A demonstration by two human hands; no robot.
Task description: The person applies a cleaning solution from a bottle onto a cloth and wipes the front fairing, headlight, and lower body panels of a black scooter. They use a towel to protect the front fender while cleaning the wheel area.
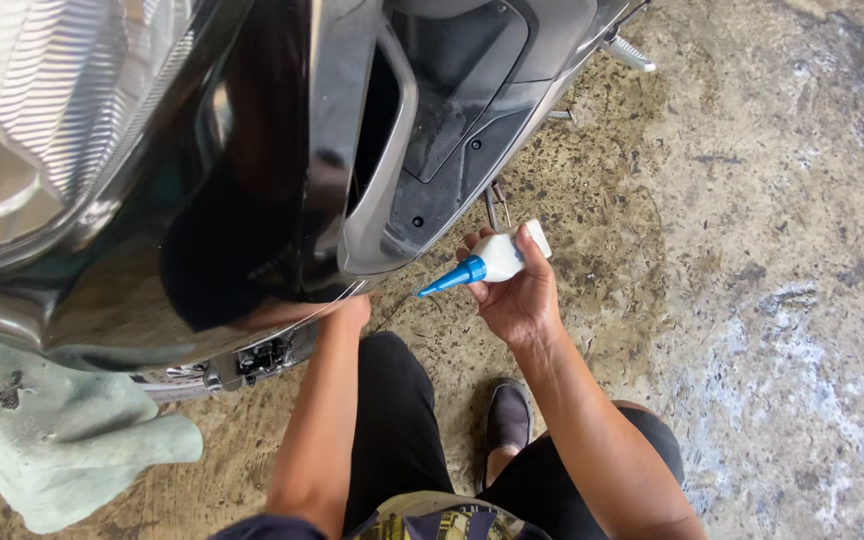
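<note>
**White bottle held at the scooter's edge**

White plastic fills my right hand (518,290): a small squeeze bottle (500,257) with a blue pointed nozzle (449,279). My fingers wrap closed around its body, thumb across the top, and the nozzle aims left toward the lower edge of the scooter's black panel (242,200). The tip sits just short of that edge, near the grey trim (377,215) that frames a dark opening.

My left hand (352,312) reaches up under the glossy panel, right where the black bodywork ends. Its fingers are hidden behind the edge, so I cannot tell whether they are spread or curled, or whether they grip anything.

Far left, the headlight lens (42,110) shows its ribbed reflector. A pale green cloth (52,430) hangs at the near left. Below me are my black trousers and one dark shoe (508,415) on the stained concrete floor (752,300). A footpeg (627,52) sticks out at the far side.
</note>
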